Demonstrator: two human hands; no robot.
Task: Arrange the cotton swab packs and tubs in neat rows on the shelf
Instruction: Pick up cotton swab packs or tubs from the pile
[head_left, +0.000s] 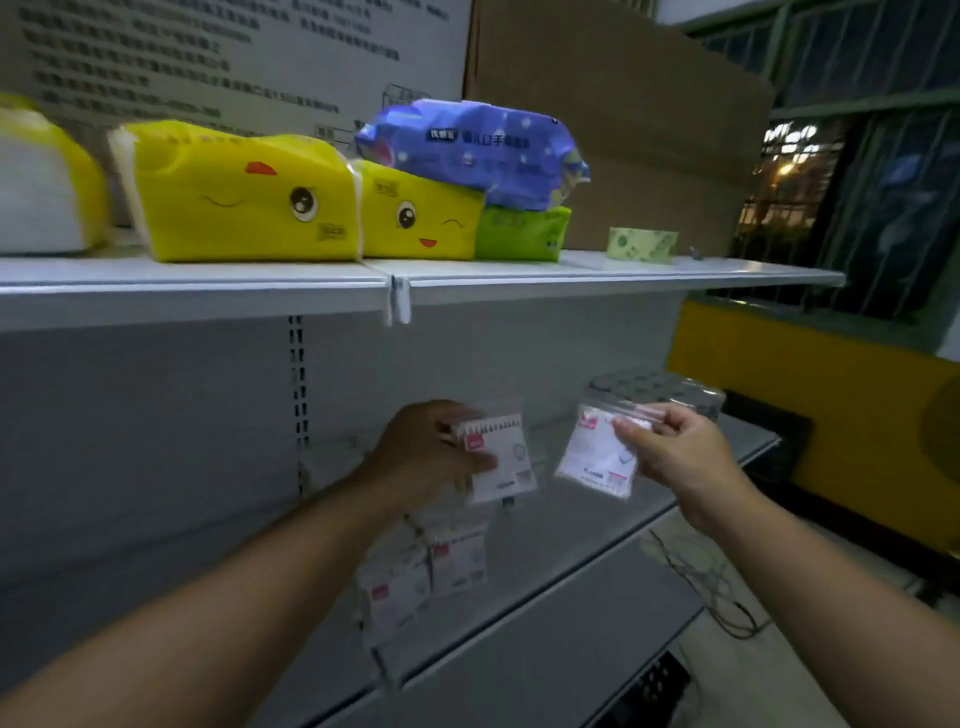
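Note:
My left hand (431, 452) grips a white cotton swab pack (504, 460) with a pink label, held upright above the middle shelf (597, 561). My right hand (680, 449) pinches a second, clear-fronted swab pack (592, 454) by its top corner, a little to the right of the first. Several more swab packs (426, 571) stand in a loose group on the shelf below my left hand. A clear wrapped bundle of round swab tubs (654, 389) sits at the back right of the same shelf, behind my right hand.
The upper shelf (571, 273) carries yellow tissue packs (244, 197), a green pack (519, 234), a blue wipes pack (472, 150) and a pale green block (641, 244). Cardboard boxes (623, 104) stand behind. A yellow unit (831, 400) and loose cables (717, 592) lie right.

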